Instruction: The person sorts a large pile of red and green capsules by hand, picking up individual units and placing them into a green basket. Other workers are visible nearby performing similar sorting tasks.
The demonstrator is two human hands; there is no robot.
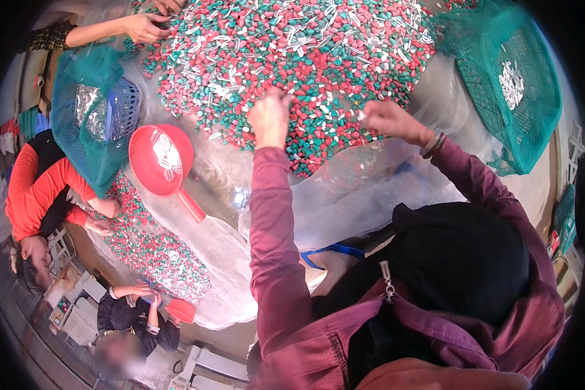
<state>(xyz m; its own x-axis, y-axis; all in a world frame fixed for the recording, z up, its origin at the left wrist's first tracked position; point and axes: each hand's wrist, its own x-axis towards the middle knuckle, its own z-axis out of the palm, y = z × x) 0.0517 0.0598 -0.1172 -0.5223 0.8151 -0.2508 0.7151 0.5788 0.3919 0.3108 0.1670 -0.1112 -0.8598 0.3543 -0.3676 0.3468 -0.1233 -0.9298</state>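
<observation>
A broad heap of small red, green and white pieces (312,58) covers the table, with thin white sticks (299,32) strewn among them. Into its near edge reaches my left hand (270,120), fingers bent and closed at the tips against the pieces; what they pinch, if anything, is hidden. My right hand (396,122) is curled above the near right part of the heap, with a small white piece (362,116) at its fingertips. Left of my left hand lies a red plastic scoop (146,172) holding white sticks.
Green mesh lines two baskets, one at the left (88,146) and one at the right (533,140), with white pieces inside. Clear plastic sheeting (344,208) drapes the near edge. Another person's hand (146,27) works at the far left; two people sit by a second heap (156,253).
</observation>
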